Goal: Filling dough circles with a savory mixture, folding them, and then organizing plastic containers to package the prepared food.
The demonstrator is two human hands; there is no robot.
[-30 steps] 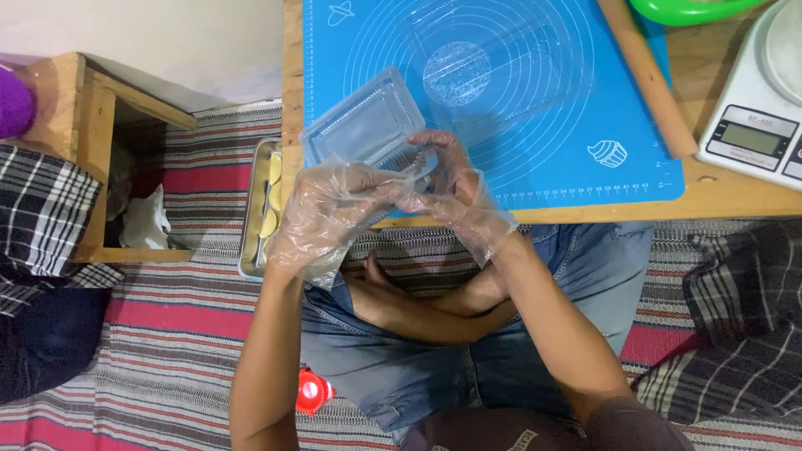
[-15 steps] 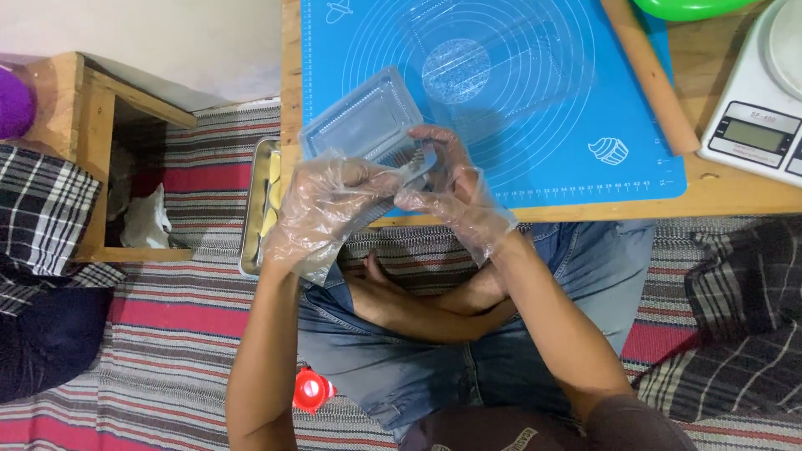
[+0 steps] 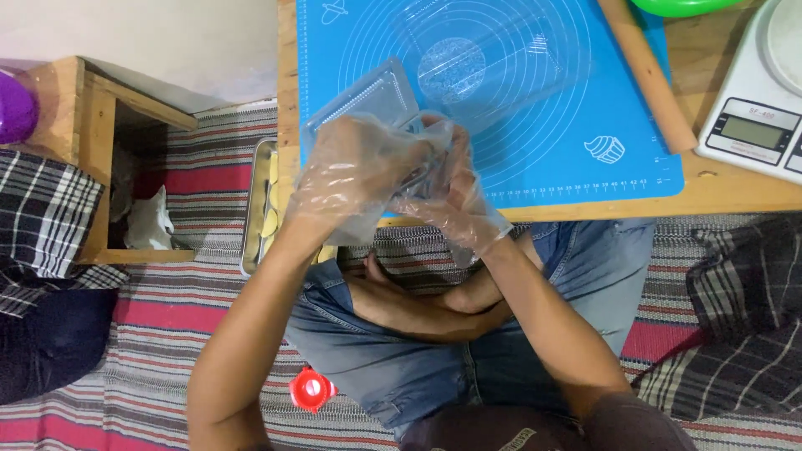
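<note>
Clear plastic container (image 3: 368,104): frame centre, over the worktop's (image 3: 735,196) blue mat (image 3: 535,100); gloved left hand (image 3: 351,171) and right hand (image 3: 451,188) both pinch its near edge.

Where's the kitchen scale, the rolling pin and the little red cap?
kitchen scale (image 3: 756,129), head view, on its display panel.
wooden rolling pin (image 3: 647,75), head view, middle of its shaft.
red cap (image 3: 311,389), head view, on its top.

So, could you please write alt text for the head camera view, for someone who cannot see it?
Seen from above, a seated person's gloved left hand and right hand hold a clear plastic container over the edge of a blue baking mat. A rolling pin and kitchen scale lie to the right.
</note>
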